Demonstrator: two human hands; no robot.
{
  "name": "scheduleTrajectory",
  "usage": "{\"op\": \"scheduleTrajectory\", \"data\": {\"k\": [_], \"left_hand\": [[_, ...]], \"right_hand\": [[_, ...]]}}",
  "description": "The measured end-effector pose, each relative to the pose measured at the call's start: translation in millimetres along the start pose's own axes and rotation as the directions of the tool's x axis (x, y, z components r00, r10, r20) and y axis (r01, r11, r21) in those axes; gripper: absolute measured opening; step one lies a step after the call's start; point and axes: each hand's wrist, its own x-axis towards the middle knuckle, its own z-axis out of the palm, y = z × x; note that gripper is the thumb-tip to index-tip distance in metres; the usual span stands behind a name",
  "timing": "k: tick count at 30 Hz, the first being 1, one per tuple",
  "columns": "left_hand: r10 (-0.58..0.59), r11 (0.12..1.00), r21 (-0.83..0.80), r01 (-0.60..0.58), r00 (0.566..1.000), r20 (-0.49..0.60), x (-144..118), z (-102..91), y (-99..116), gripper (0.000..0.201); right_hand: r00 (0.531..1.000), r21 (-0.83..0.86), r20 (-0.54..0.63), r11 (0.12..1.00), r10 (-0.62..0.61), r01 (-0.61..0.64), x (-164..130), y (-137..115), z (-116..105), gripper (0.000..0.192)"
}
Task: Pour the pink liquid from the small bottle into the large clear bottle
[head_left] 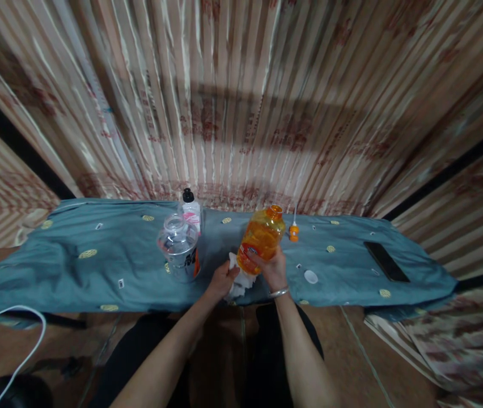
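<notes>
My right hand (272, 270) grips the lower part of an orange, see-through plastic bottle (262, 234), tilted to the right with no cap on its neck. My left hand (221, 279) clutches a crumpled white cloth (242, 281) pressed against the bottle's base. Both hands are at the near edge of a narrow table under a blue-grey patterned cover (114, 255). A bracelet sits on my right wrist.
A clear uncapped plastic bottle (179, 246) stands left of my hands, with a white bottle with a black cap (191, 208) behind it. A small orange cap (293, 231), a white lid (310, 276) and a black phone (385, 261) lie to the right. Striped curtains hang behind.
</notes>
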Motion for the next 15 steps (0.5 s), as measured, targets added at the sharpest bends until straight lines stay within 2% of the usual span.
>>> {"op": "scheduleTrajectory", "data": {"k": [4, 7, 12, 15], "left_hand": [[0.123, 0.965, 0.242, -0.1, 0.989, -0.085, 4, -17.4, 12, 0.04], [0.239, 0.922, 0.343, -0.182, 0.962, -0.131, 4, -25.6, 22, 0.041], [0.334, 0.893, 0.356, -0.275, 0.935, -0.116, 4, -21.5, 28, 0.042], [0.343, 0.905, 0.289, -0.312, 0.937, -0.065, 2, -13.8, 32, 0.061]], "right_hand": [[1.0, -0.045, -0.009, 0.999, 0.008, -0.008, 2, 5, -2, 0.054], [1.0, -0.06, 0.006, 0.998, -0.008, 0.009, 3, 6, -3, 0.054], [0.999, -0.016, 0.048, 1.0, 0.011, -0.01, -1, 0, 1, 0.054], [0.993, 0.046, 0.113, 0.998, 0.033, -0.038, -6, -2, 8, 0.059]]}}
